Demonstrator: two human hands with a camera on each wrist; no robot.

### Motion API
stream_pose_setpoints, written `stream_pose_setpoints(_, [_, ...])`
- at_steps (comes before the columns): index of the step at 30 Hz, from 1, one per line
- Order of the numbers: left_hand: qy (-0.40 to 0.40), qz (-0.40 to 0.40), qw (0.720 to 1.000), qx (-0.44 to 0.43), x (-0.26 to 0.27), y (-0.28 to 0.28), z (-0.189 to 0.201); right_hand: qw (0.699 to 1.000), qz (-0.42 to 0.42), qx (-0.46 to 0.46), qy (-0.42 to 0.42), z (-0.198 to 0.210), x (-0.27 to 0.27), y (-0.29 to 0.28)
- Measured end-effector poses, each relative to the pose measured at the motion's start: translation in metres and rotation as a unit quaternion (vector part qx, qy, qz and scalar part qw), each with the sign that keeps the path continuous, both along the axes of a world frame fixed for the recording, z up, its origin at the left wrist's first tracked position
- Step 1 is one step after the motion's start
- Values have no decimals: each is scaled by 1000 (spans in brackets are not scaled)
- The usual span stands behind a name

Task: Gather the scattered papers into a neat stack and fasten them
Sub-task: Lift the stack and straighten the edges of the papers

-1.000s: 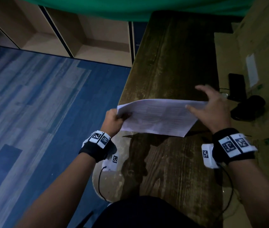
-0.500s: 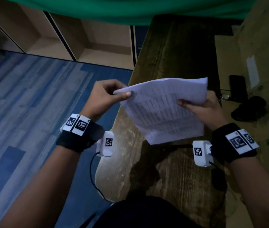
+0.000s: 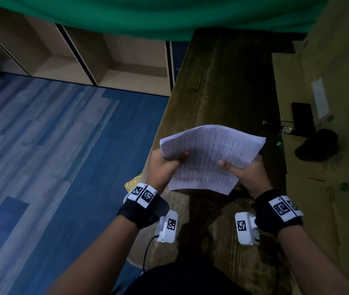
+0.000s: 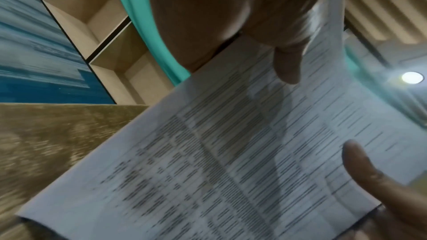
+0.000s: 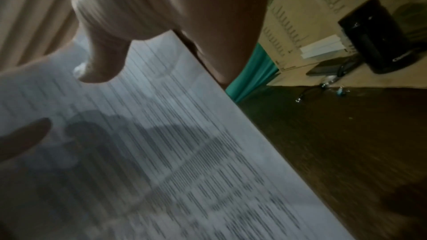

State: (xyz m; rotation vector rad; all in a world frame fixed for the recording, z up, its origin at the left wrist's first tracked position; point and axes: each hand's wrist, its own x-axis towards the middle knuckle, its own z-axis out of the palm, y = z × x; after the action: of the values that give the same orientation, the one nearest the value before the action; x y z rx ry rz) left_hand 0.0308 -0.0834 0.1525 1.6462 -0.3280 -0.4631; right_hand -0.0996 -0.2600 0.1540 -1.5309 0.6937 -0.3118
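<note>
A stack of white printed papers (image 3: 207, 158) is held tilted above the dark wooden table (image 3: 222, 81), its lower edge near the tabletop. My left hand (image 3: 167, 165) grips the stack's left edge, thumb on the printed face. My right hand (image 3: 246, 169) grips the right edge, thumb on top and fingers behind. In the left wrist view the papers (image 4: 231, 152) fill the frame with my left thumb (image 4: 286, 65) pressed on them. The right wrist view shows the papers (image 5: 161, 152) under my right thumb (image 5: 101, 61). Small binder clips (image 3: 267, 122) lie at the table's right edge.
A cardboard sheet (image 3: 329, 188) lies to the right, carrying a black phone (image 3: 302, 118) and a black pouch (image 3: 316, 145). Blue floor (image 3: 52, 167) is on the left, with wooden shelves (image 3: 105, 60) and a green cloth (image 3: 148, 13) behind.
The papers went from lying nearly flat over the table to being raised and tilted up, then lowered toward the table. Both hands shifted from the sheet's ends to gripping its side edges.
</note>
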Motion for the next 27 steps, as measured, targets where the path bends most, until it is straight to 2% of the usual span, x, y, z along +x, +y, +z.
stream_pose_setpoints(6, [-94,-4,994,-58,4,-10,35,991,-15,-56,-122,34,4,0])
stream_pose_setpoints(11, [-110,8,991,-73,4,-16,35,991,-62,-54,-105,33,13,6])
stream_pose_setpoints(18, [-91,10,993,-78,2,-16,37,993,-62,-52,-84,31,13,3])
stream_pose_setpoints(27, [-91,20,993,-78,1,-18,38,990,-62,-72,-101,35,16,6])
